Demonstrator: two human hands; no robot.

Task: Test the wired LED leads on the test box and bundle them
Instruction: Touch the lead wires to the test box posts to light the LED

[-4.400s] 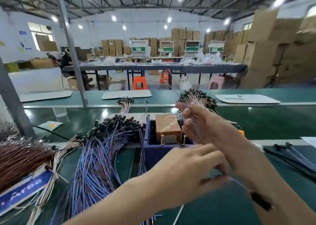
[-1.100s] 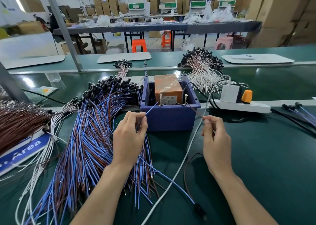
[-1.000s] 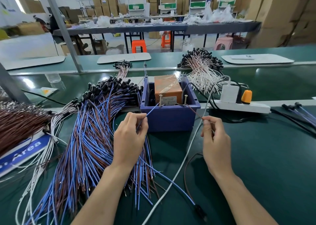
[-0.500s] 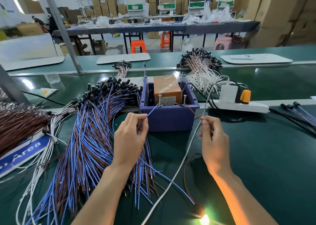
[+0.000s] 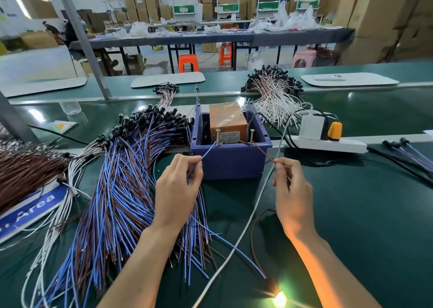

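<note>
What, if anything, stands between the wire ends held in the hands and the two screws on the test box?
Nothing visible. The blue wire pinched by the left hand runs clear to the left screw, the brown wire pinched by the right hand to the right screw; the LED glows.

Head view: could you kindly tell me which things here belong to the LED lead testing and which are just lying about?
In the job: blue plastic test box; thin blue lead wire in the left hand; thin brown lead wire in the right hand; glowing LED; heap of blue-and-brown wired leads.
Lying about: white phone; blue-and-white "Area" sign; orange plastic stools.
</note>
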